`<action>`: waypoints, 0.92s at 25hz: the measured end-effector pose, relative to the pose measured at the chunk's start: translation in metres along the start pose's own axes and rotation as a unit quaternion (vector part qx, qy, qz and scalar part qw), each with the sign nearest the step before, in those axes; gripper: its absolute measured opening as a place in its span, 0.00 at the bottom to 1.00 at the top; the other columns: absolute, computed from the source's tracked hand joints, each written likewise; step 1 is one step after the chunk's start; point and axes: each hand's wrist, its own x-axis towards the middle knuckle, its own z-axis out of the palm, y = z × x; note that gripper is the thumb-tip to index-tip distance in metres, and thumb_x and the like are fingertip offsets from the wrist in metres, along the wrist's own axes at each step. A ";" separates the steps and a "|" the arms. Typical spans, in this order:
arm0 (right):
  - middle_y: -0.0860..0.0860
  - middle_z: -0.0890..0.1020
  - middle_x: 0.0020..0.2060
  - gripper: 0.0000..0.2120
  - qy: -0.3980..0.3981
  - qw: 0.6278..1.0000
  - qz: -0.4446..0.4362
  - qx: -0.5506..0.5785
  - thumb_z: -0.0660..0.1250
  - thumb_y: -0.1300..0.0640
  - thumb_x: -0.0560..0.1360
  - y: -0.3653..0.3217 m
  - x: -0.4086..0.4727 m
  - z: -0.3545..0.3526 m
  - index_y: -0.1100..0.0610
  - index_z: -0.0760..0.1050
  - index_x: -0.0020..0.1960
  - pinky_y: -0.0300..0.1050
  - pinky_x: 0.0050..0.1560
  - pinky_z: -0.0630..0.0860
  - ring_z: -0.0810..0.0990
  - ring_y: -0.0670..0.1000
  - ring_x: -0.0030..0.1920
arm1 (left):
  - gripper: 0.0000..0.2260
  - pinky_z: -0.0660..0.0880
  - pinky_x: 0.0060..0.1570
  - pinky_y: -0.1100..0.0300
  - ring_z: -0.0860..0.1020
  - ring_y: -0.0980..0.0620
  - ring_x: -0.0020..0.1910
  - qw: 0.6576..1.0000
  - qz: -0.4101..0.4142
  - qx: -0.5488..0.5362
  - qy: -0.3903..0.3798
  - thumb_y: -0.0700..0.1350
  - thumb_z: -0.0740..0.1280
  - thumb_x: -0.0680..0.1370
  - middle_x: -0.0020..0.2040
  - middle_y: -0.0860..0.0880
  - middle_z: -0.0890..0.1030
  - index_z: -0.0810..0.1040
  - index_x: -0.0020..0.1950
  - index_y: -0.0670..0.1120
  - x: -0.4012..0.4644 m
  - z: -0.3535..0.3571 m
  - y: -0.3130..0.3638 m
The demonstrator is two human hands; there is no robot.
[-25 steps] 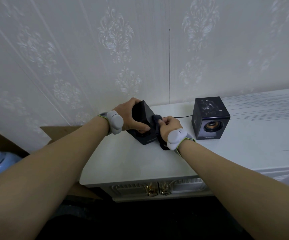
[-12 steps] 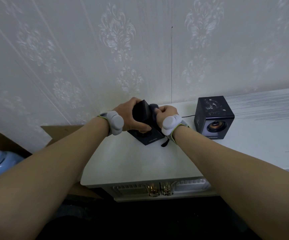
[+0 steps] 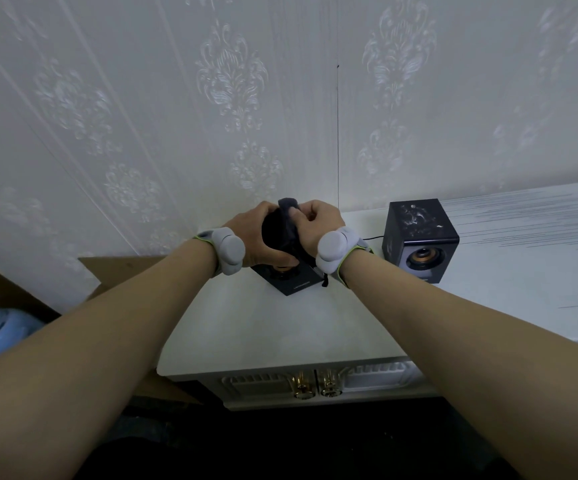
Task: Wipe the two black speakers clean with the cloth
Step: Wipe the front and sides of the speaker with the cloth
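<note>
Left hand [image 3: 258, 233] clasps near speaker [image 3: 285, 271]; right hand [image 3: 318, 225] pinches soft cloth [image 3: 289, 216] over it (small rigid box, likely light, best steadied by its sides).

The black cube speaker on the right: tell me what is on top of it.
On the black cube speaker on the right, whitish dusty smears mark its top face. No cloth or hand rests there. Its underside against the white cabinet top is hidden.
</note>
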 end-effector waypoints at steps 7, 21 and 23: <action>0.55 0.84 0.48 0.10 -0.008 1.000 -0.011 0.026 0.66 0.50 0.79 0.000 -0.010 -0.002 0.57 0.80 0.53 0.54 0.58 0.78 0.82 0.57 0.51 | 0.46 0.74 0.43 0.65 0.79 0.58 0.49 1.000 -0.003 0.006 0.002 0.66 0.77 0.53 0.52 0.58 0.79 0.67 0.67 0.53 0.000 -0.001 0.005; 0.51 0.80 0.43 0.09 0.036 0.996 0.061 -0.063 0.65 0.51 0.79 0.049 -0.009 -0.004 0.56 0.78 0.48 0.40 0.45 0.68 0.76 0.54 0.45 | 0.43 0.74 0.39 0.73 0.78 0.66 0.49 0.999 -0.002 -0.037 0.023 0.66 0.80 0.53 0.52 0.62 0.79 0.67 0.64 0.60 -0.004 -0.001 0.002; 0.52 0.79 0.42 0.08 0.029 0.995 0.073 -0.064 0.65 0.52 0.79 0.051 -0.003 -0.005 0.56 0.78 0.47 0.41 0.46 0.70 0.77 0.55 0.46 | 0.44 0.73 0.40 0.73 0.77 0.67 0.49 0.999 0.000 -0.034 0.020 0.66 0.80 0.53 0.52 0.62 0.79 0.67 0.65 0.59 -0.003 -0.002 0.002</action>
